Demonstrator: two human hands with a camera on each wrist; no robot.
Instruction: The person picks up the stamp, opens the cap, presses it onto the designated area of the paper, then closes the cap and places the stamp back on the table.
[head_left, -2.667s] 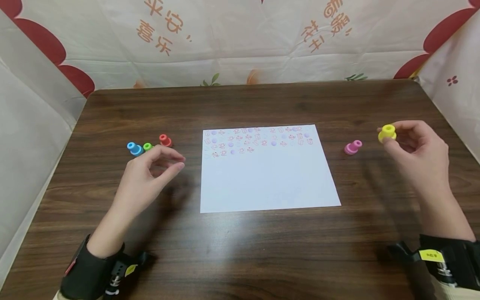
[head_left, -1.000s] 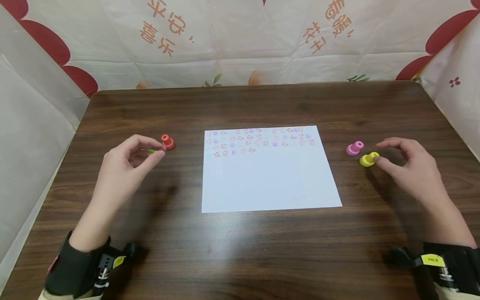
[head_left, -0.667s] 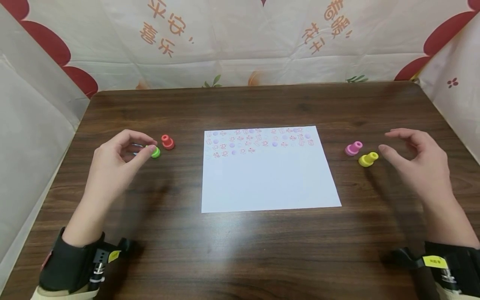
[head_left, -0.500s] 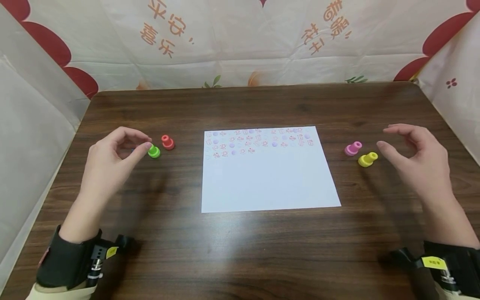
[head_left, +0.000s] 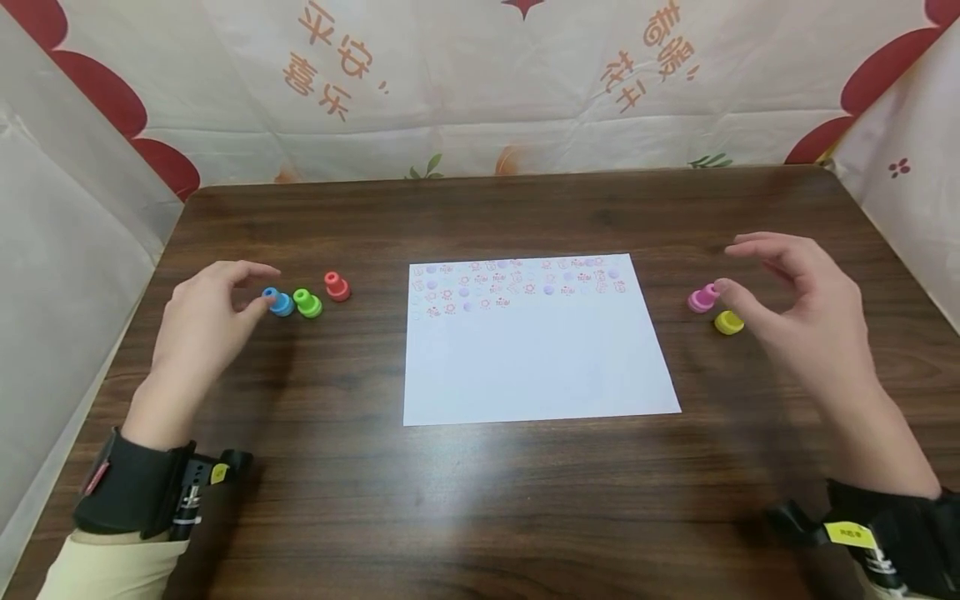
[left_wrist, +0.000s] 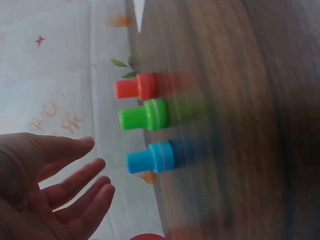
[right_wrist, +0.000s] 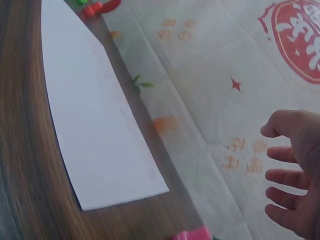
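Note:
My left hand (head_left: 198, 325) hovers by a blue stamp (head_left: 278, 302), fingers loosely bent; in the left wrist view a gap separates the fingers from the blue stamp (left_wrist: 150, 158). Beside it stand a green stamp (head_left: 307, 303) and a red stamp (head_left: 337, 287), both upright. On the other side of the table, my right hand (head_left: 810, 317) is raised with thumb and fingers spread, holding nothing. Its thumb overlaps the view of a yellow stamp (head_left: 728, 323), hiding the handle. Close by is a pink stamp (head_left: 702, 298). Between the hands lies white paper (head_left: 540, 358) with rows of small prints.
The dark wooden table (head_left: 480, 508) carries everything. A white patterned cloth (head_left: 480, 83) hangs behind the table's far edge and down its sides. Each wrist wears a black strap (head_left: 135, 483) with a camera mount.
The right hand set the yellow stamp down beside the pink one, let go and rose, then shifted left. The left hand drew back leftward past the green and blue stamps, uncovering them.

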